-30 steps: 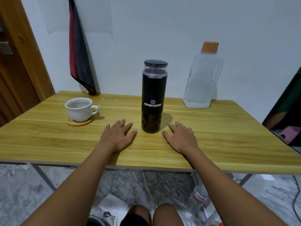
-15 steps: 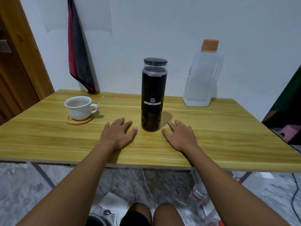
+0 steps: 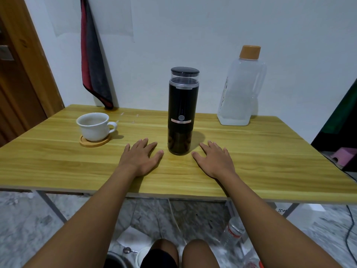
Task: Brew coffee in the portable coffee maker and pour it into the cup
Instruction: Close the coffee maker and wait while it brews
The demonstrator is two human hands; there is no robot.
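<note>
On the worktop (image 3: 58, 167): both hands flat, fingers spread.
Left hand (image 3: 140, 158) and right hand (image 3: 213, 161) flank my upright black coffee maker (image 3: 182, 113), lid on; white cup (image 3: 94, 126) sits far left.

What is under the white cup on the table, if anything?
A round wooden coaster lies under the cup, flat on the table. Only its front and side rim shows. The cup covers its middle, so that part cannot be seen.
</note>
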